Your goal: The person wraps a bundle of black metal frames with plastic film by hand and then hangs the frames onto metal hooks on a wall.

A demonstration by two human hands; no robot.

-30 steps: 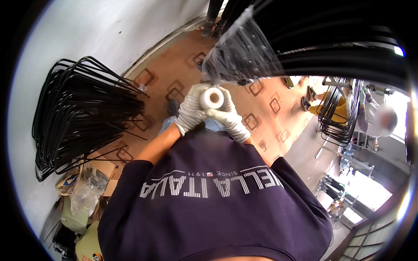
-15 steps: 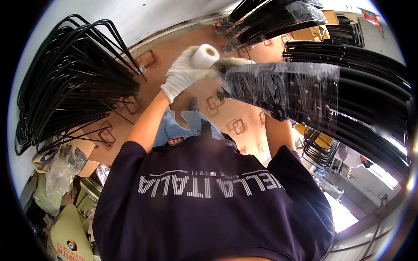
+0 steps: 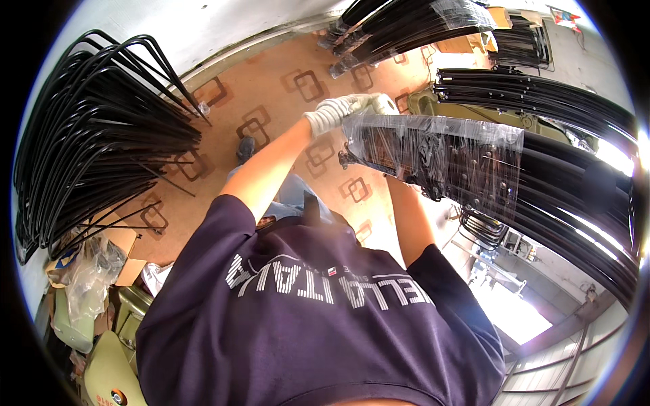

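Observation:
A bundle of black metal tubes, its near end wrapped in clear stretch film, reaches in from the right in front of me. My left hand, in a whitish knit glove, is at the far edge of the wrapped end. Its fingers close around a white roll of stretch film, only part of which shows. My right forearm rises behind the bundle, and the tubes and film hide my right hand. Small black fittings stick out at the bundle's left end.
Many bent black tubes lean in a stack at the left. More wrapped tube bundles lie at the back, and another row of tubes stands at right. Lower left are a cardboard box and a pale green machine.
My left hand has carried the film roll rightward to the far side of the wrapped bundle. My right hand's glove, partly visible before, is now hidden. The view has shifted slightly.

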